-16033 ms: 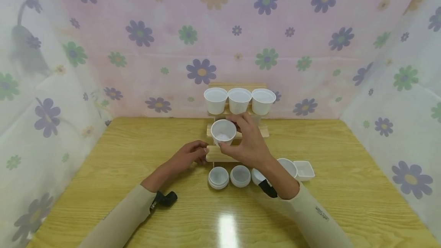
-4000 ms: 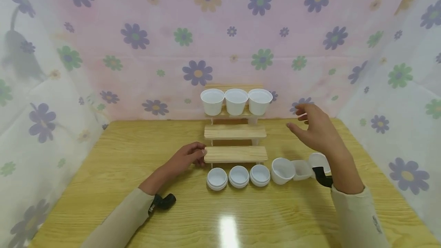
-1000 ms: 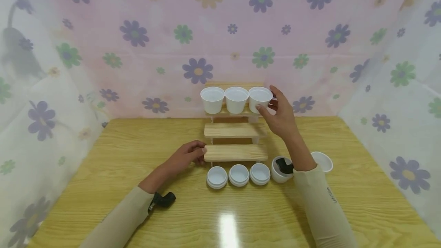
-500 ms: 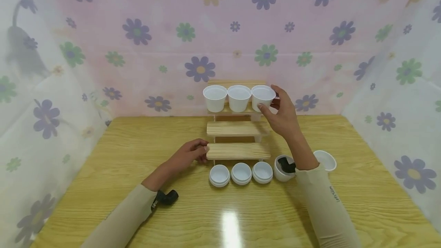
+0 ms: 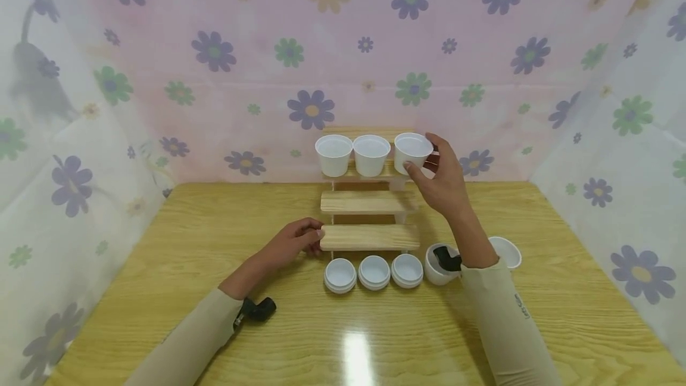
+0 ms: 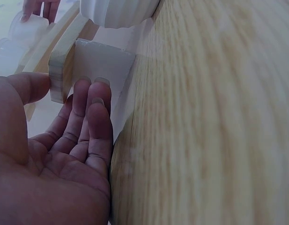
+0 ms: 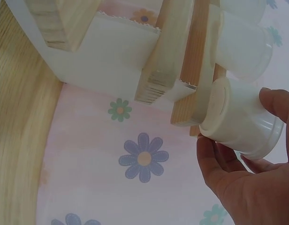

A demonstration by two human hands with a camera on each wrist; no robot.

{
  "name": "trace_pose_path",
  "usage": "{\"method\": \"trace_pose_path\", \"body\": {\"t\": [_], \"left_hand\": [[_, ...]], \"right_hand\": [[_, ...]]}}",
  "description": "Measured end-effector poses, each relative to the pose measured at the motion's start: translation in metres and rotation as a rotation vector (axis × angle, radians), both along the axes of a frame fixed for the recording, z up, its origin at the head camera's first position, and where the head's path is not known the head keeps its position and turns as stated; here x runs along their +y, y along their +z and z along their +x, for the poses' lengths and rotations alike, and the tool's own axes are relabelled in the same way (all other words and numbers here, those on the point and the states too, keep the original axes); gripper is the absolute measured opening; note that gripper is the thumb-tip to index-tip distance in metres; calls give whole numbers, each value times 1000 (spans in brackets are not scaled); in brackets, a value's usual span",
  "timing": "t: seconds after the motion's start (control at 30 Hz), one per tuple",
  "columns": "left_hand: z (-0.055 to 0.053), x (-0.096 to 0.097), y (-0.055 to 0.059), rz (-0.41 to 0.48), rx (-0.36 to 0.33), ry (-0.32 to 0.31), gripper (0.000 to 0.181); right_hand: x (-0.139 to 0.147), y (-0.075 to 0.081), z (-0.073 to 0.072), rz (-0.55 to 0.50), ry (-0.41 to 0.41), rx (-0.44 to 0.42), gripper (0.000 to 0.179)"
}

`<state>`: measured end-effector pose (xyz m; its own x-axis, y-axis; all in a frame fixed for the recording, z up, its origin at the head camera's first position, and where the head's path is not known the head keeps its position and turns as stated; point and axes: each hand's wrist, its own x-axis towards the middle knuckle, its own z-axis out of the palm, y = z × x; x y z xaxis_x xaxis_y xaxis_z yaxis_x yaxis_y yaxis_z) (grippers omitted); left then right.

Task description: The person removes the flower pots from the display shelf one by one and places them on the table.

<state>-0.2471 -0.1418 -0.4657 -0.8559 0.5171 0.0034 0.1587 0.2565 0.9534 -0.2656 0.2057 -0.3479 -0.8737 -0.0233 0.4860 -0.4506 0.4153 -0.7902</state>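
Observation:
My right hand point(image 5: 442, 180) grips a white cup point(image 5: 412, 151) at the right end of the top step, thumb in front and fingers behind. A narrow gap parts it from the middle white cup point(image 5: 371, 156); the left cup point(image 5: 333, 156) touches that one. In the right wrist view the base of the held cup point(image 7: 243, 119) shows, seemingly lifted from the board. My left hand point(image 5: 292, 243) holds the left end of the lowest step of the wooden stand point(image 5: 370, 237). In the left wrist view its thumb presses the board end point(image 6: 62, 70), with curled fingers by the white support point(image 6: 104, 61).
Three small white bowls point(image 5: 374, 273) stand in a row before the stand. A larger white cup point(image 5: 440, 267) sits right of them, partly behind my wrist camera, and a white bowl point(image 5: 505, 252) stands beyond my right wrist. The middle step point(image 5: 364, 201) is bare wood.
Sixteen seconds ago my right hand held a cup before the middle step; later it was empty at the right. Since then it has gripped the top-right cup and shifted it slightly right.

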Motion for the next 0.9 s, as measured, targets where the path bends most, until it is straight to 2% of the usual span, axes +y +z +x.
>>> {"method": "trace_pose_path", "body": {"t": [0.23,0.53,0.9], "left_hand": [[-1,0,-1,6,10,3,35],[2,-3,0,-16,5,10,36],[1,-1,1,0,-2,-4,38]], "right_hand": [[3,3,-1,18,-7,31,71],[2,5,5,1,-5,39,72],[2,13,16,37,-9,80,75]]}}
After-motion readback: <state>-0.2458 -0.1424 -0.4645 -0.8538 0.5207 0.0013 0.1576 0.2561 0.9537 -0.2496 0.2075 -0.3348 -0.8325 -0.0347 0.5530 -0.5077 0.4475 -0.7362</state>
